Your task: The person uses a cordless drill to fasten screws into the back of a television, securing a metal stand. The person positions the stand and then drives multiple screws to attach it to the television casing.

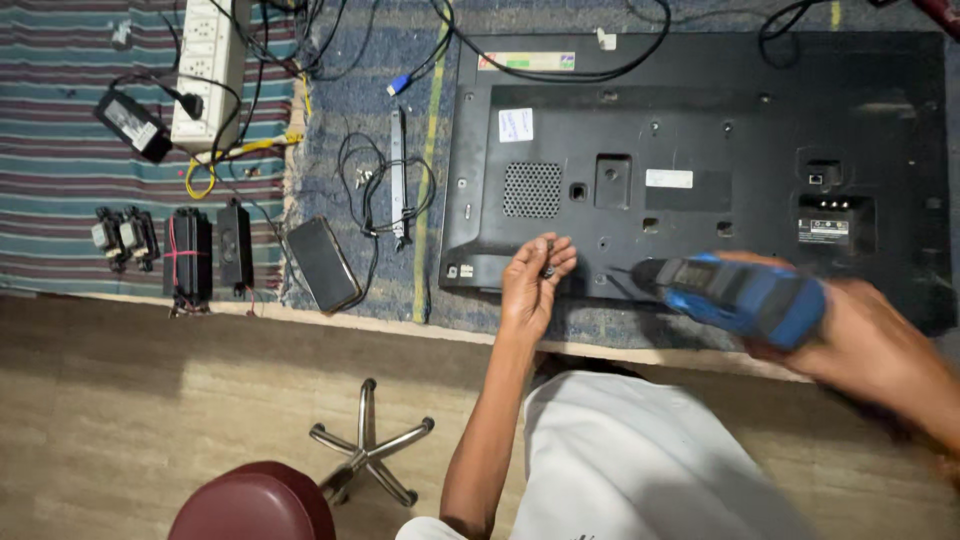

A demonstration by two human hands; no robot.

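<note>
Two bare hands work at the near edge of a black television back panel [700, 150] that lies face down on a blue mat [360, 110]. Nearest the camera, a maroon stool seat [255, 503] is cut off by the lower edge, its chrome star base [368, 455] showing beside it, and a white garment [640, 470] fills the lower middle. The left hand [535, 285] is raised over the panel's lower edge, fingertips pinched narrowly on a small dark piece, too small to identify. The right hand [860, 345], blurred, is wrapped around a blue and grey power screwdriver [745, 295]; its bit points left at the panel's lower edge, the tip hard to make out against the black. To the left lie a dark phone [323, 264], two black speaker boxes [210, 255] and a thin metal strip [398, 175] among wires. Farther off, a white power strip [208, 65] and a black adapter [133, 124] rest on a striped rug [60, 190]. Cables run off the top edge.
</note>
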